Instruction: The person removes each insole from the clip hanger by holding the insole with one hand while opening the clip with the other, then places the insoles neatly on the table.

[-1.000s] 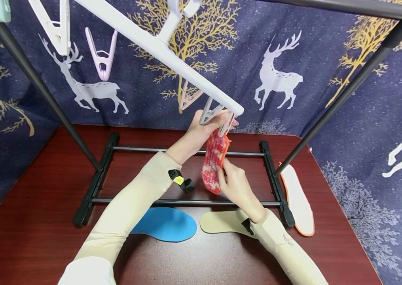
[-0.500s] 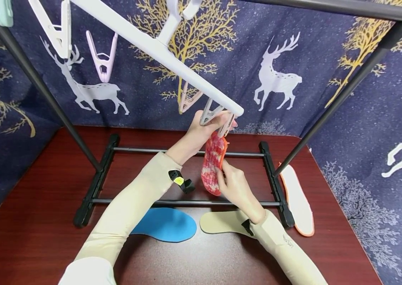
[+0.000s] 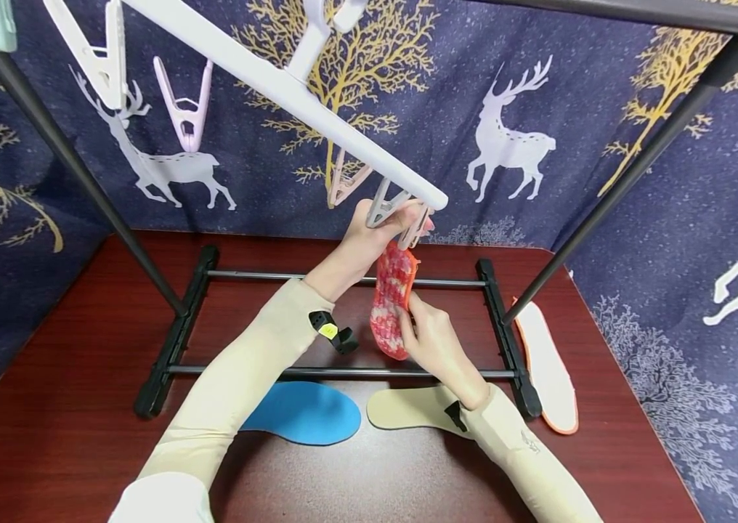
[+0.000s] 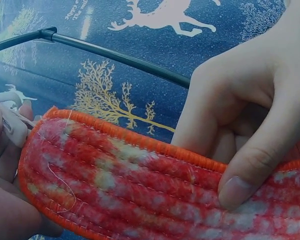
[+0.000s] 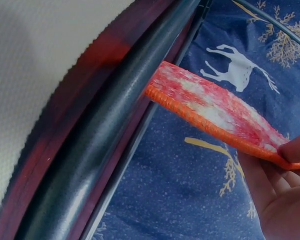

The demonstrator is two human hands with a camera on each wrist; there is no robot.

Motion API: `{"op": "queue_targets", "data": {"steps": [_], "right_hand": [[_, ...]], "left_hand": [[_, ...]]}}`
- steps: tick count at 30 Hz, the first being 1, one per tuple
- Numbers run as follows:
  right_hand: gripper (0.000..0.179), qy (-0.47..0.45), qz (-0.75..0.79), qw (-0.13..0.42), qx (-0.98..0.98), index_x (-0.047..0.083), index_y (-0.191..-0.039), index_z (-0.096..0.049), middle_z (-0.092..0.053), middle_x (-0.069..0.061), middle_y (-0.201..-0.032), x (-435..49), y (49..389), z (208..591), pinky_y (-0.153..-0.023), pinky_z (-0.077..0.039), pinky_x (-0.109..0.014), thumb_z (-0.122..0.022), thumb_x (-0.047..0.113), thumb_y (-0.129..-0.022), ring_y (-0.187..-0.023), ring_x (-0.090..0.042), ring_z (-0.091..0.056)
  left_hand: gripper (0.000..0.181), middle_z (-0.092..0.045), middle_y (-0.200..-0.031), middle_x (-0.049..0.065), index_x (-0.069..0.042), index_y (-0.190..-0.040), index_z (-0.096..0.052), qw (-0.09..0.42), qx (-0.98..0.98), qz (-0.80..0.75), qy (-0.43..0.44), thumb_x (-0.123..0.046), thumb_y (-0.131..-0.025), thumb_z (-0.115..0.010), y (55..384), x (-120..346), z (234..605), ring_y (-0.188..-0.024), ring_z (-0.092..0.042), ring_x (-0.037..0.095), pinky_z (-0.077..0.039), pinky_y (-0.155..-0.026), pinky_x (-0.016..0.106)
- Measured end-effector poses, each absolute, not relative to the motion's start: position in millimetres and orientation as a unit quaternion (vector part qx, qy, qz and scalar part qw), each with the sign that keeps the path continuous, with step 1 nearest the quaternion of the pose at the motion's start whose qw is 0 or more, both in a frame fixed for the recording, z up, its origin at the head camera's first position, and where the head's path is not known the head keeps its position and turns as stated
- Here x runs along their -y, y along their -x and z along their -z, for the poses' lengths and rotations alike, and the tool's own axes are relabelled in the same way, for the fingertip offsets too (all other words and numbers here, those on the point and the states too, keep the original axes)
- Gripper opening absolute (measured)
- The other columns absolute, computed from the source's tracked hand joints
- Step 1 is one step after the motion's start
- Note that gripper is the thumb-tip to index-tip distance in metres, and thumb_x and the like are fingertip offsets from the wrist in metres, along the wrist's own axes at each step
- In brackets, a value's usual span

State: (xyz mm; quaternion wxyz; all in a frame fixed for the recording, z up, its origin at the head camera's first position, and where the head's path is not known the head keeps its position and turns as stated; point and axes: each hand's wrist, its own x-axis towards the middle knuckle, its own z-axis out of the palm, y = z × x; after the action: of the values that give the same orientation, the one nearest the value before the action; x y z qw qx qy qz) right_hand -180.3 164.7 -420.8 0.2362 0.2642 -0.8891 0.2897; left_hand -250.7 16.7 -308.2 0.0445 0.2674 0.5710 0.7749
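Note:
A red-and-white insole with orange edging hangs nearly upright below the low end of a white hanger. My left hand is up at that end, pinching a pale clothespin right over the insole's top. The left wrist view shows this clothespin at the orange edge, with my left fingers around it. Lower down, my right hand pinches the insole's side edge, thumb on the quilted face. In the right wrist view the insole stretches away from the pinching fingers.
Blue and beige insoles lie in front of the black rack's base. A white orange-edged insole lies to the right. Other clothespins, such as a lilac one, hang from the hanger. Slanted rack poles flank both arms.
Almost nothing differs. Both hands keep their grips, and the insole shifts only very slightly beneath the clothespin.

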Motion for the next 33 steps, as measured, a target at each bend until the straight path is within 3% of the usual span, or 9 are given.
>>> {"op": "queue_targets", "data": {"steps": [10,19,21,23,27,30,33], "right_hand": [[0.011,-0.268,-0.289,0.238,0.888,0.003,-0.104,-0.059,-0.061,-0.005,-0.072,-165.1,180.3,421.3,-0.048,-0.043,-0.02,-0.056,0.005,-0.094,-0.056,-0.008,-0.052],[0.012,-0.276,-0.294,0.238,0.883,0.004,-0.104,-0.059,-0.065,-0.006,-0.076,-167.3,180.1,421.7,-0.051,-0.048,-0.022,-0.057,0.005,-0.093,-0.06,-0.009,-0.06],[0.012,-0.279,-0.297,0.236,0.882,0.004,-0.104,-0.06,-0.066,-0.005,-0.076,-167.6,179.4,421.5,-0.052,-0.049,-0.022,-0.058,0.006,-0.093,-0.061,-0.009,-0.06],[0.012,-0.282,-0.298,0.235,0.881,0.004,-0.104,-0.06,-0.065,-0.005,-0.075,-167.8,178.7,421.4,-0.052,-0.048,-0.022,-0.059,0.007,-0.092,-0.06,-0.008,-0.059],[0.012,-0.286,-0.295,0.239,0.88,0.005,-0.103,-0.061,-0.063,-0.003,-0.073,-168.6,178.4,421.7,-0.05,-0.044,-0.021,-0.06,0.007,-0.092,-0.056,-0.007,-0.053],[0.011,-0.286,-0.293,0.245,0.878,0.005,-0.102,-0.062,-0.062,-0.003,-0.071,-169.7,177.9,421.4,-0.048,-0.042,-0.02,-0.06,0.006,-0.091,-0.053,-0.009,-0.051],[0.011,-0.288,-0.294,0.254,0.876,0.004,-0.101,-0.062,-0.062,-0.004,-0.071,-171.6,177.5,420.7,-0.047,-0.041,-0.02,-0.061,0.006,-0.09,-0.052,-0.013,-0.053]], "left_hand": [[0.031,-0.072,-0.076,-0.007,0.016,-0.12,-0.058,0.035,-0.573,-0.776,-0.261,-0.001,-0.094,-0.053,255.3,-19.3,308.8,-0.08,-0.07,0.009,-0.054,-0.088,0.035],[0.032,-0.072,-0.077,-0.007,0.016,-0.119,-0.058,0.031,-0.559,-0.786,-0.261,-0.002,-0.093,-0.053,258.2,-18.3,311.1,-0.081,-0.07,0.009,-0.052,-0.094,0.039],[0.037,-0.073,-0.078,-0.007,0.015,-0.118,-0.06,0.031,-0.56,-0.785,-0.263,-0.013,-0.094,-0.06,258.4,-17.4,312.7,-0.082,-0.071,0.01,-0.053,-0.092,0.037],[0.056,-0.073,-0.079,-0.005,0.013,-0.117,-0.061,0.03,-0.565,-0.781,-0.265,-0.034,-0.089,-0.069,258.9,-16.4,314.2,-0.085,-0.071,0.015,-0.053,-0.088,0.034],[0.095,-0.073,-0.082,-0.005,0.01,-0.116,-0.064,0.025,-0.588,-0.764,-0.265,-0.068,-0.063,-0.071,260.4,-14.9,316.3,-0.097,-0.068,0.033,-0.052,-0.082,0.031],[0.099,-0.074,-0.084,0.0,0.009,-0.115,-0.065,0.021,-0.6,-0.755,-0.264,-0.073,-0.061,-0.07,262.0,-14.6,317.5,-0.102,-0.064,0.04,-0.053,-0.086,0.034],[0.1,-0.074,-0.091,0.015,0.009,-0.115,-0.065,0.014,-0.611,-0.744,-0.27,-0.075,-0.061,-0.068,263.0,-14.9,318.9,-0.097,-0.068,0.031,-0.053,-0.088,0.037]]}}
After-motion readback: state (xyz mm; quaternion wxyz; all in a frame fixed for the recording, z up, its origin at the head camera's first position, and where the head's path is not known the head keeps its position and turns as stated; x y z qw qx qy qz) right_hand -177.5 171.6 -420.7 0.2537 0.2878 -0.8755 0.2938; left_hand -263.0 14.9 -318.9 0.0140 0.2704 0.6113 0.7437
